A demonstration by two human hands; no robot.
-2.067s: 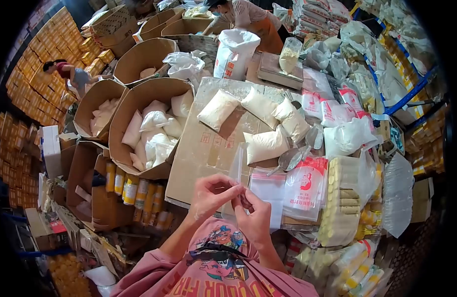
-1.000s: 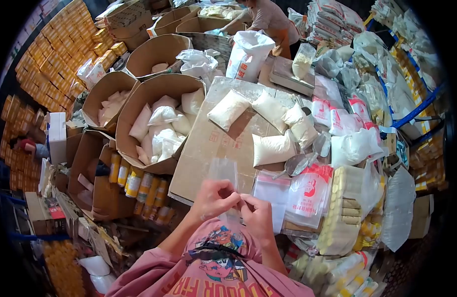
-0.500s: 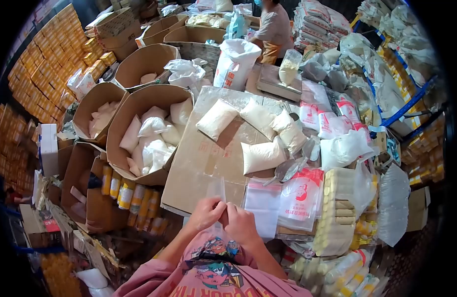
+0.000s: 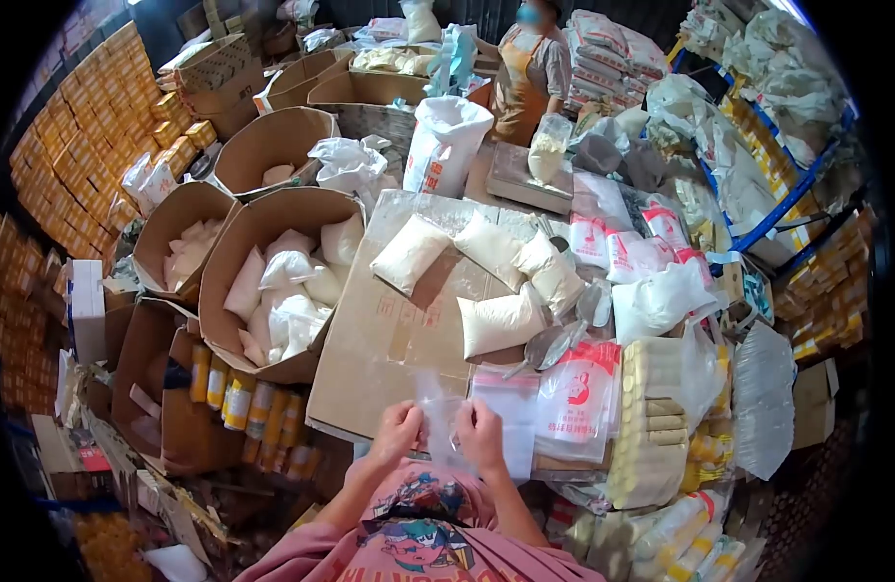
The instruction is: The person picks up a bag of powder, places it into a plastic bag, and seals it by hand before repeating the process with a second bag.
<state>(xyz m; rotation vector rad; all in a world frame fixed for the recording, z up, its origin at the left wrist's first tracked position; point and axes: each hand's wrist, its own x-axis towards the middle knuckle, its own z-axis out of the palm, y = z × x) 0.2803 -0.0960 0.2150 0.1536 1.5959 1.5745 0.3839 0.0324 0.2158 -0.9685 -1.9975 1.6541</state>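
Two hands (image 4: 438,433) pinch a clear plastic bag (image 4: 442,415) between them, fingers closed.

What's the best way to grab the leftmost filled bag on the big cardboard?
I'd take the leftmost bag midway along its left edge, from the near left, fingers under, thumb on top. It lies flat and pillow-shaped, with bare cardboard on that side, while another bag sits close on its right.

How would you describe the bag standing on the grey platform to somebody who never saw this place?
At the back, find the person in the orange apron. Just in front is a low grey platform, and the clear bag stands on it. It is upright and partly filled, while the plump pale bags on the cardboard lie down.
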